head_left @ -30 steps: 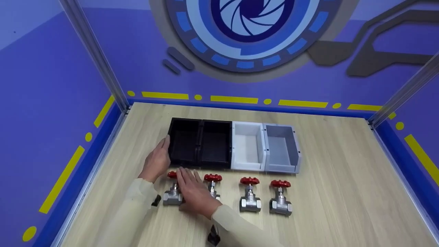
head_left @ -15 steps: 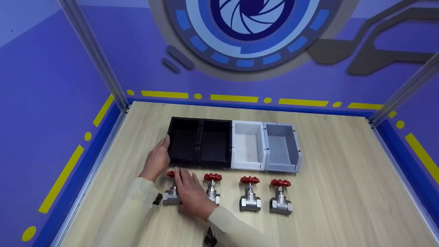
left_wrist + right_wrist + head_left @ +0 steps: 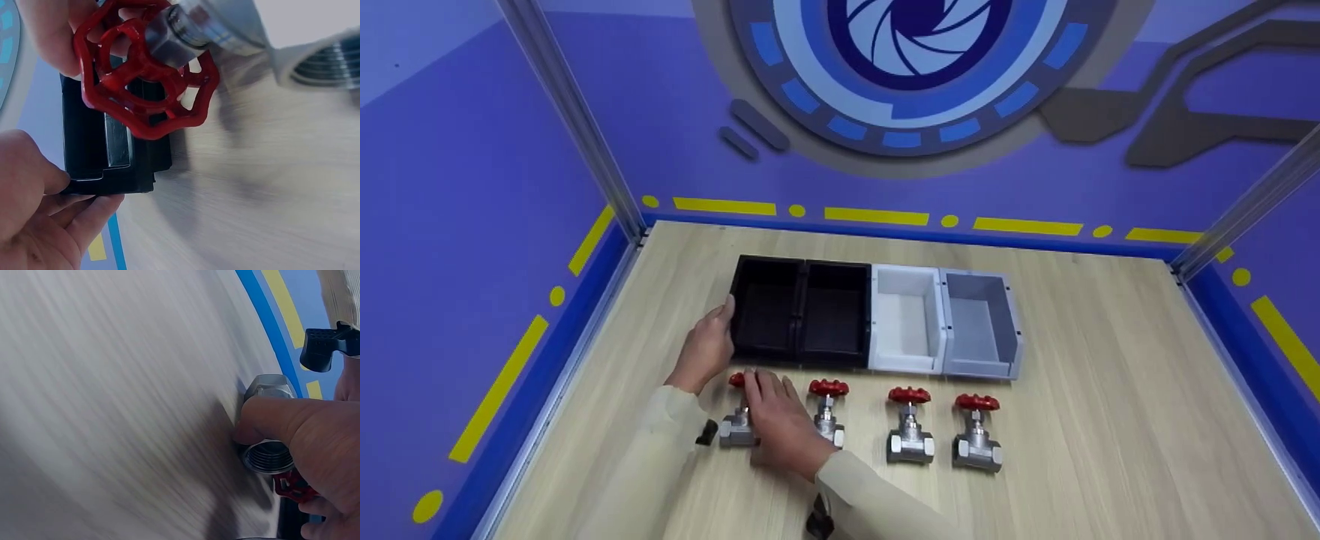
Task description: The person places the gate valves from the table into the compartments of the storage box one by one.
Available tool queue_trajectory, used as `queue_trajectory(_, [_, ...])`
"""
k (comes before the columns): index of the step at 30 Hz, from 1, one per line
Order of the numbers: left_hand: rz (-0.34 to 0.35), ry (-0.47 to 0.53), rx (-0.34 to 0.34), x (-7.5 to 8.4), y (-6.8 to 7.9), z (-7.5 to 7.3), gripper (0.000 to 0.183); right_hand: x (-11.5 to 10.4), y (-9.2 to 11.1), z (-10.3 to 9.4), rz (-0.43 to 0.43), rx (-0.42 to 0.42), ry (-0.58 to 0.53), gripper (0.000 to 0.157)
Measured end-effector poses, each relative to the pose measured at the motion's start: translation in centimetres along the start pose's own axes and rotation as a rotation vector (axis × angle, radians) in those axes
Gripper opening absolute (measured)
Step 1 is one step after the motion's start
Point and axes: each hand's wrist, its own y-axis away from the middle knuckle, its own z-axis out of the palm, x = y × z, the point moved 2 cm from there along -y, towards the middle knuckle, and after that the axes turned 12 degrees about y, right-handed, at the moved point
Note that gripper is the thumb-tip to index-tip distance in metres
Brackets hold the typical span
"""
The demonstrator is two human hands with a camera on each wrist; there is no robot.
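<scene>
My left hand (image 3: pixel 705 349) pinches the left wall of the end black bin (image 3: pixel 765 352); in the left wrist view the thumb lies on its rim and the fingers (image 3: pixel 93 222) sit outside. My right hand (image 3: pixel 784 420) grips the leftmost valve (image 3: pixel 735 431), partly covering it. The right wrist view shows that thumb pressed on the valve's steel body (image 3: pixel 270 387), between its threaded ends. Its red handwheel (image 3: pixel 140 115) faces the bin, with the right fingers close around it. A second red-wheeled valve (image 3: pixel 829 409) lies just right of this hand.
A second black bin (image 3: pixel 836 356), a white bin (image 3: pixel 906 365) and a grey bin (image 3: pixel 979 369) continue the row to the right. Two more valves (image 3: pixel 910 442) lie in front of the lighter bins. Printed panels (image 3: pixel 885 180) wall in the wooden table (image 3: pixel 1110 375).
Both hands hold nearly the same place; the right hand has shifted very slightly left. The bins and valves stay put, and the head view has drifted a little.
</scene>
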Motion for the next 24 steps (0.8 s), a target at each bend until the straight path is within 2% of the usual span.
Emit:
queue_trajectory(5, [-0.021,0.009,-0.009,0.0,-0.1,0.0,0.049,0.2,-0.1,0.2,-0.011,0.004,-0.046,0.125])
queue_trajectory(12, [-0.073,0.03,-0.058,0.1,0.0,-0.1,0.051,0.5,0.0,0.1,-0.029,0.004,-0.103,0.124])
queue_trajectory(18, [-0.074,0.039,-0.067,0.1,-0.1,-0.1,0.051,0.8,-0.1,0.1,-0.026,-0.003,-0.123,0.122])
queue_trajectory(24, [-0.035,0.023,-0.042,0.0,0.0,-0.1,0.052,1.2,-0.2,0.1,0.005,-0.026,-0.148,0.123])
